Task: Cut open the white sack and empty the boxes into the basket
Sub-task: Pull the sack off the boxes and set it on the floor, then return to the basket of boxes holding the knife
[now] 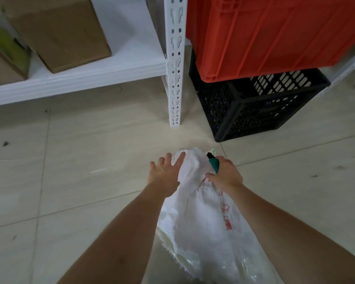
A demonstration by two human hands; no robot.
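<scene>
Lying on the tiled floor (pixel 90 140) in the head view, the white sack (pixel 203 212) is stretching from about 6 o'clock, near the person's body, up toward 12 o'clock, so its long axis is running almost straight away from the person, between the two forearms. Its bunched neck is sitting at the far end, and both hands are meeting there. The left hand (pixel 164 173) is resting with straight, spread fingers against the neck's 9 o'clock side, holding nothing. The right hand (pixel 225 173) is curling round a green-handled cutter (pixel 213 163), whose dark tip is pointing toward 11 o'clock at the gathered cloth; whether the tip is touching the cloth cannot be told. The right hand seems to be the cutting hand, and the left looks ready to steady the neck.

At about 1 o'clock from the hands, a black perforated basket (pixel 254 107) is standing on the floor, near but apart from the sack, with a red crate (pixel 275 37) sitting on top of it and covering much of its opening. A white shelf post (pixel 175 78) is standing at 12 o'clock, and brown cartons (pixel 59 31) are resting on the shelf (pixel 80 76) at 10 o'clock. Open floor is spreading toward 9 o'clock and 3 o'clock, giving room for swinging the sack.
</scene>
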